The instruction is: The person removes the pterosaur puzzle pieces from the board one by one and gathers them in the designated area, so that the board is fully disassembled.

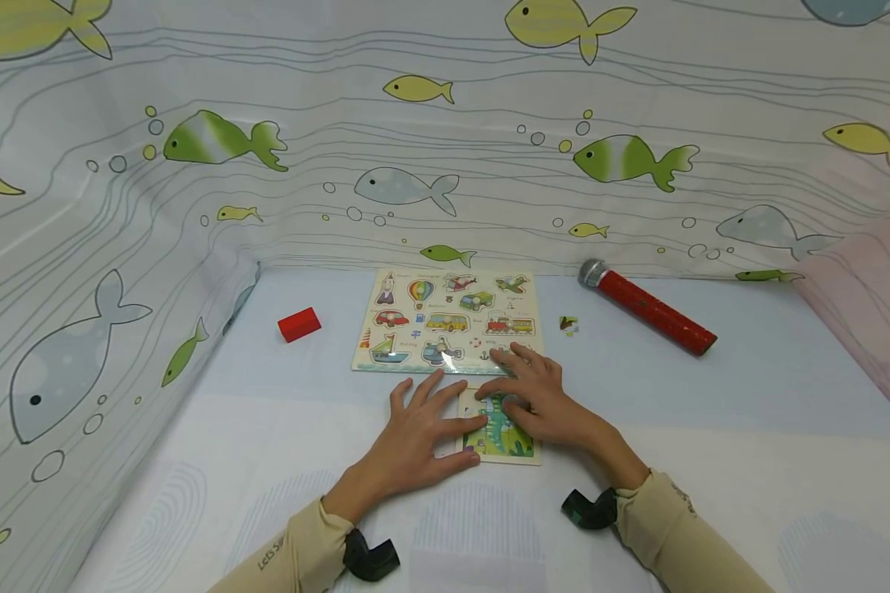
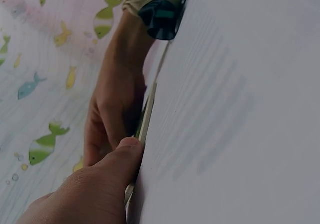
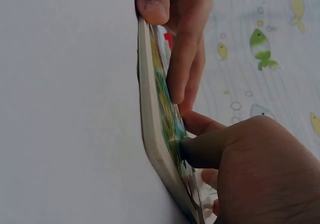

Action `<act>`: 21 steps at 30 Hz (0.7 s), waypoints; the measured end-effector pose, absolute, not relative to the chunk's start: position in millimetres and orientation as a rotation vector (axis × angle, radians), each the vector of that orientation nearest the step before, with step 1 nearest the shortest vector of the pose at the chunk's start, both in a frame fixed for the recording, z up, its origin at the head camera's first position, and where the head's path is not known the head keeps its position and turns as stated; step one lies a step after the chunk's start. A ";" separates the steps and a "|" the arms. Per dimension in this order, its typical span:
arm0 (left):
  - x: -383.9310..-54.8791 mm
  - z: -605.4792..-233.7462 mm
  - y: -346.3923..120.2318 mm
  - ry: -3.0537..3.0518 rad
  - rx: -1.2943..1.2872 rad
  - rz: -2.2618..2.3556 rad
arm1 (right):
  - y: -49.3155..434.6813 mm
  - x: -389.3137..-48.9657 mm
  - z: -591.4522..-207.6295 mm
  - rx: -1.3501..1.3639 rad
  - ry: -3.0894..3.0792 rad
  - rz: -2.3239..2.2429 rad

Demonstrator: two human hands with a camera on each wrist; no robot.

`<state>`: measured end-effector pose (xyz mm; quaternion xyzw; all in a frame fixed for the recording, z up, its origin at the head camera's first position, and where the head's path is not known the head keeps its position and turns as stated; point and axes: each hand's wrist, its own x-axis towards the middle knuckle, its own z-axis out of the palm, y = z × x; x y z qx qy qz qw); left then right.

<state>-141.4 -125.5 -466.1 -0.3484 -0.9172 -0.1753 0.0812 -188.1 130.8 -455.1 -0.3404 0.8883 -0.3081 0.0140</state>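
A small jigsaw puzzle [image 1: 506, 441] in a pale frame lies flat on the table, its picture a teal dinosaur on green. From the left, my left hand [image 1: 415, 436] rests on it, with the thumb at the near left edge, the index finger on the picture and the other fingers spread beyond the frame. My right hand [image 1: 545, 403] covers the upper right part; its thumb [image 3: 200, 151] presses on the picture and its index fingertip lies near the top left corner. The right hand's other fingers reach over a larger vehicle puzzle board [image 1: 445, 329].
Right of the vehicle board lies a small loose puzzle piece [image 1: 568, 324]. Farther right is a red microphone [image 1: 648, 309] with a silver head. A red block [image 1: 299, 324] sits at the left. Fish-patterned cloth [image 1: 326, 123] rises behind the table.
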 end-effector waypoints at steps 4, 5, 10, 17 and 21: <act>-141.1 -466.0 -125.9 -2.746 -1.040 -0.523 | 130.2 -187.9 -454.4 -1.047 2.751 -0.980; -141.1 -466.1 -126.0 -2.744 -1.040 -0.520 | 130.2 -188.1 -454.3 -1.046 2.750 -0.984; -140.5 -465.8 -126.5 -2.747 -1.035 -0.522 | 130.9 -189.2 -456.9 -1.042 2.758 -1.011; -140.4 -466.3 -126.9 -2.751 -1.032 -0.519 | 134.0 -191.4 -460.7 -1.004 2.783 -1.067; -140.6 -466.7 -126.4 -2.742 -1.034 -0.517 | 137.3 -193.3 -461.3 -0.986 2.773 -1.101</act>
